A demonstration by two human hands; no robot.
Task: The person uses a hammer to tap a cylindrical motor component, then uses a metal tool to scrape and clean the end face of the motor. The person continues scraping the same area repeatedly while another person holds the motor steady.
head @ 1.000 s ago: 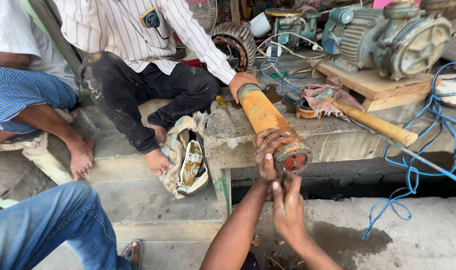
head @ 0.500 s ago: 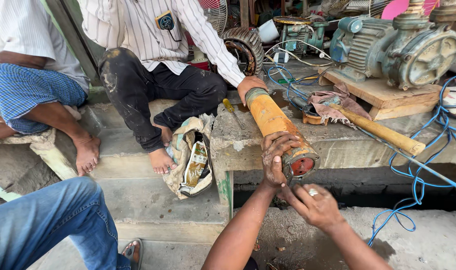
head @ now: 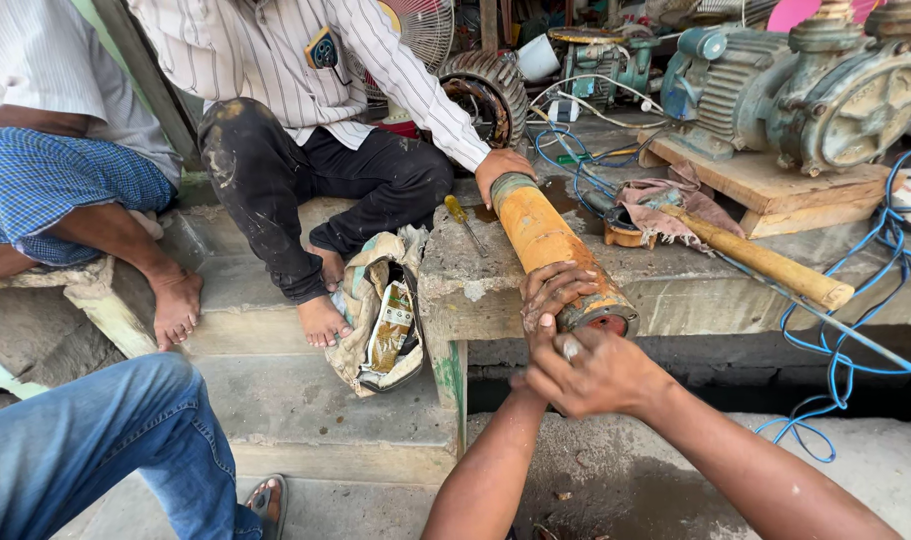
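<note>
Orange cylindrical motor housing [head: 547,240] lies on the concrete ledge [head: 475,280], near end overhanging. Left hand [head: 553,292] wrapped around that near end. Right hand [head: 595,372] curled, fingertips pinching a small metal piece [head: 571,348] just below. Co-worker's hand [head: 497,166] rests on far end.
</note>
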